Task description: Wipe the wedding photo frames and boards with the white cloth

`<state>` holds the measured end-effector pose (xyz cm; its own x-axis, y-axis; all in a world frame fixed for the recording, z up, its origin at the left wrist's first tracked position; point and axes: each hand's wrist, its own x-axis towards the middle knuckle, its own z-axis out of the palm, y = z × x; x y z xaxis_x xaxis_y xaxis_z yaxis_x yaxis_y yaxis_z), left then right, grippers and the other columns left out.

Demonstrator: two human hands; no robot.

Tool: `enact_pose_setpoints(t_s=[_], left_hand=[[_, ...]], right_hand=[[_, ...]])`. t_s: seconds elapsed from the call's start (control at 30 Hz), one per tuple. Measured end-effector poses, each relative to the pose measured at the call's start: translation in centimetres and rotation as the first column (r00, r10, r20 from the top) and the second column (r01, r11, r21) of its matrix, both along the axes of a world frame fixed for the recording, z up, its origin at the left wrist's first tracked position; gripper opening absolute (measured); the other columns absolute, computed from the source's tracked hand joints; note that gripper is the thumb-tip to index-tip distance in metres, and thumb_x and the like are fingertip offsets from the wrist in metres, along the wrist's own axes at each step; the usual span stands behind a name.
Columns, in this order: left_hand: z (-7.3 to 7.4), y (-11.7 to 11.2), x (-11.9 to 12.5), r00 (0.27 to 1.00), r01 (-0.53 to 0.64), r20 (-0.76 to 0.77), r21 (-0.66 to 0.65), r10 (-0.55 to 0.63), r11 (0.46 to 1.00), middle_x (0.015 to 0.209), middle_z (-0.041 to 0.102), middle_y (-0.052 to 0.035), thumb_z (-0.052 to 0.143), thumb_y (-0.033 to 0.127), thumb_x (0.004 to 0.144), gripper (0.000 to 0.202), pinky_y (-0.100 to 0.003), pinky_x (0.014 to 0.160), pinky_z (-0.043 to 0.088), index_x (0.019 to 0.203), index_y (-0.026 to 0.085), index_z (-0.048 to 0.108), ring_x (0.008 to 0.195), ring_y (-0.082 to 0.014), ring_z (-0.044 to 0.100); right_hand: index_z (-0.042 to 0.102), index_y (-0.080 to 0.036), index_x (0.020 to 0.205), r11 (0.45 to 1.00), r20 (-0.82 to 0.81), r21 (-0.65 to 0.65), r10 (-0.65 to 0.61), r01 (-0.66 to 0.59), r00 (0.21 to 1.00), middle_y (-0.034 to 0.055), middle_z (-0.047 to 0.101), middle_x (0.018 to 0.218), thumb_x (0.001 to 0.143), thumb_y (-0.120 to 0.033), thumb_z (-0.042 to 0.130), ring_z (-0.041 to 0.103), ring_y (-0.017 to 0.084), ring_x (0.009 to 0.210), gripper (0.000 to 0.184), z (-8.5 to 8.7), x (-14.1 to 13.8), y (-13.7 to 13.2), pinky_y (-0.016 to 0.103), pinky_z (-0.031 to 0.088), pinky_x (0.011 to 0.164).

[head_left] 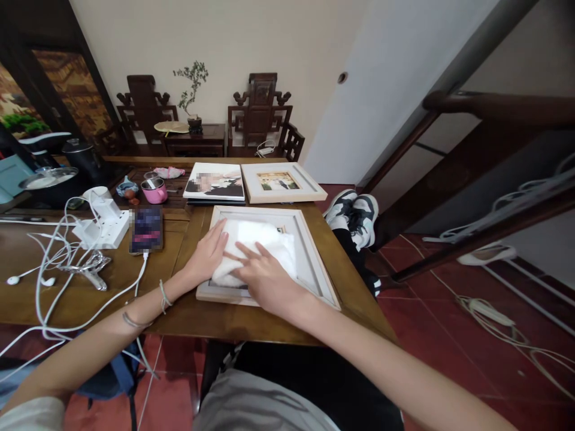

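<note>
A light wooden picture frame [330, 287] with a pale inner border lies flat on the table in front of me. A soft white cloth or tissue [258, 233] covers most of its middle, so the picture beneath is largely hidden. My left hand [207, 254] rests on the cloth's left edge with its fingers stretched out. On the front part of the cloth lies my right hand [265, 278], its fingers spread and pressed against the white material. Neither hand grips anything. Behind this frame are a second wooden frame [309, 184] with a photo and a white-edged photo panel [215, 182].
A charging phone [146, 230], a white power strip [108, 230] and tangled white cables lie on the wooden table [179, 323] at left. A pink cup [154, 190] stands behind them. A person's sneakers [359, 215] show past the table's right edge.
</note>
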<state>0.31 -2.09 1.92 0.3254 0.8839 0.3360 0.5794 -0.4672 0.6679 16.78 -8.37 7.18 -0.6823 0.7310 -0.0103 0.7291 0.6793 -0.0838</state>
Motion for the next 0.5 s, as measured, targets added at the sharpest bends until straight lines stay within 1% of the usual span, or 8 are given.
enact_pose_setpoints(t_s=[0.1, 0.17, 0.23, 0.3, 0.37, 0.43, 0.5], left_hand=[[-0.2, -0.1, -0.2, 1.000, 0.031, 0.004, -0.005, -0.031, 1.000, 0.155, 0.031, -0.0107, 0.025, 0.046, 0.099, 0.057, -0.041, 0.119, 0.020, 0.143, 0.013, 0.038, 0.144, -0.0204, 0.025], [-0.2, -0.1, -0.3, 0.999, 0.041, -0.007, 0.004, -0.041, 0.999, 0.154, 0.031, -0.0109, 0.026, 0.048, 0.099, 0.057, -0.042, 0.120, 0.018, 0.143, 0.013, 0.038, 0.145, -0.0207, 0.022], [-0.1, -0.2, -0.2, 0.999, 0.033, -0.006, 0.011, -0.033, 0.999, 0.153, 0.034, -0.0117, 0.025, 0.048, 0.099, 0.058, -0.043, 0.120, 0.018, 0.142, 0.012, 0.039, 0.145, -0.0210, 0.023], [0.0, -0.2, -0.1, 1.000, 0.023, 0.003, 0.017, -0.023, 1.000, 0.151, 0.037, -0.0128, 0.022, 0.049, 0.099, 0.059, -0.042, 0.119, 0.021, 0.141, 0.011, 0.041, 0.143, -0.0215, 0.028], [0.2, -0.2, 0.0, 1.000, 0.015, 0.006, 0.023, -0.015, 1.000, 0.149, 0.040, -0.0143, 0.020, 0.050, 0.098, 0.062, -0.040, 0.118, 0.023, 0.139, 0.010, 0.043, 0.141, -0.0219, 0.033], [0.3, -0.2, 0.1, 1.000, 0.002, -0.016, 0.005, -0.002, 1.000, 0.149, 0.040, -0.0147, 0.019, 0.050, 0.098, 0.062, -0.040, 0.118, 0.024, 0.139, 0.009, 0.043, 0.140, -0.0224, 0.034], [0.3, -0.2, 0.1, 0.997, -0.008, -0.079, -0.032, 0.006, 0.999, 0.150, 0.038, -0.0146, 0.021, 0.048, 0.098, 0.061, -0.043, 0.117, 0.024, 0.140, 0.009, 0.041, 0.141, -0.0238, 0.032]], right_hand=[[0.067, -0.015, 0.115, 0.994, 0.086, 0.069, -0.091, 0.085, 0.992, 0.0102, 0.044, 0.147, 0.081, 0.001, 0.044, 0.028, 0.035, 0.140, 0.044, -0.3, -0.8, 3.6, 0.061, 0.028, 0.108], [0.063, -0.013, 0.121, 0.987, 0.093, 0.114, -0.123, 0.112, 0.988, 0.0114, 0.043, 0.148, 0.084, 0.002, 0.039, 0.028, 0.035, 0.140, 0.046, -0.3, -1.2, 5.3, 0.061, 0.030, 0.106], [0.063, -0.012, 0.122, 0.989, 0.104, 0.122, -0.102, 0.089, 0.989, 0.0124, 0.042, 0.149, 0.085, 0.001, 0.039, 0.028, 0.035, 0.140, 0.046, -0.1, -1.4, 5.8, 0.060, 0.030, 0.106], [0.065, -0.011, 0.118, 0.996, 0.127, 0.081, -0.046, 0.036, 0.991, 0.0138, 0.044, 0.147, 0.083, 0.001, 0.043, 0.030, 0.035, 0.139, 0.044, 0.4, -1.1, 4.8, 0.059, 0.030, 0.107], [0.067, -0.011, 0.116, 0.999, 0.122, 0.011, 0.038, -0.039, 0.992, 0.0141, 0.047, 0.145, 0.079, 0.002, 0.046, 0.032, 0.035, 0.138, 0.045, 1.0, -0.3, 2.8, 0.057, 0.030, 0.108], [0.067, -0.014, 0.117, 0.991, 0.071, -0.066, 0.118, -0.114, 0.990, 0.0128, 0.047, 0.145, 0.075, 0.005, 0.046, 0.033, 0.032, 0.139, 0.051, 1.7, 1.0, 0.6, 0.054, 0.029, 0.109], [0.066, -0.016, 0.119, 0.982, 0.021, -0.129, 0.144, -0.141, 0.989, 0.0125, 0.046, 0.146, 0.070, 0.007, 0.047, 0.032, 0.028, 0.140, 0.057, 2.3, 2.8, -1.3, 0.051, 0.028, 0.111]])
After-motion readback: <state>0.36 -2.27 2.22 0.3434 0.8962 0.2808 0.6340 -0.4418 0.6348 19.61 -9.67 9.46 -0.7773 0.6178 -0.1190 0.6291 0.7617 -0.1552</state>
